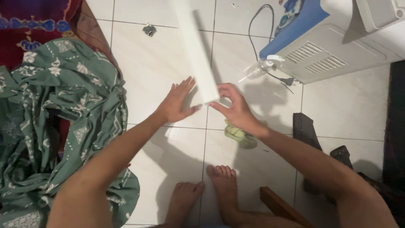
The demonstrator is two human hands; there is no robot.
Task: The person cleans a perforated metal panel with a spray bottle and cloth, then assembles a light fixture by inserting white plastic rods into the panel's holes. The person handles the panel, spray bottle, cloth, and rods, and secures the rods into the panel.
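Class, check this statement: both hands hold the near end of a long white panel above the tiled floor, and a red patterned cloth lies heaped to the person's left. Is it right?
Not quite. The head view shows the heaped cloth is green, not red. The rest stands: left hand and right hand hold the near end of the white panel above the tiled floor.

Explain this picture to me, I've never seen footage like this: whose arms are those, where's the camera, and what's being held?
The camera sits on a person's head and looks down, so the arms and bare feet are their own. The left hand and right hand hold the near end of a long white flat piece between them, above a white tiled floor. A green patterned cloth lies to the left, a small green rag under the right wrist, and a white and blue appliance with a cable at upper right.
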